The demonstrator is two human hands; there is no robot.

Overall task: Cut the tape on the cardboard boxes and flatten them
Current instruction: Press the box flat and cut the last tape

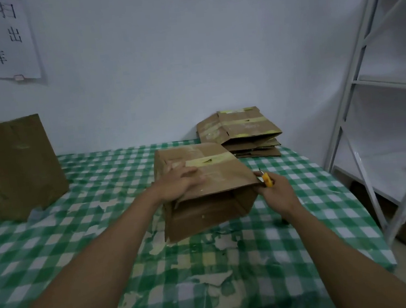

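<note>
Partway: flattened stack [242, 129] lies at counter [94, 182] back, taped box [222, 177] stands mid-counter uncollapsed, left hand [178, 182] presses flat on top, right hand [277, 192] grips orange cutter [267, 180] at its right edge, large box [15, 168] waits.

My feed is dim and bluish, soft all over; the white wall [138, 72] looks grey, and the shelf rack [361, 49] bows at the right edge.

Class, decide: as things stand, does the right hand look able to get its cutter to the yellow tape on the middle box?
Probably yes. The right hand holds the cutter at the box's right edge, and the tape lies bare on top; the left hand rests just left of it.
</note>
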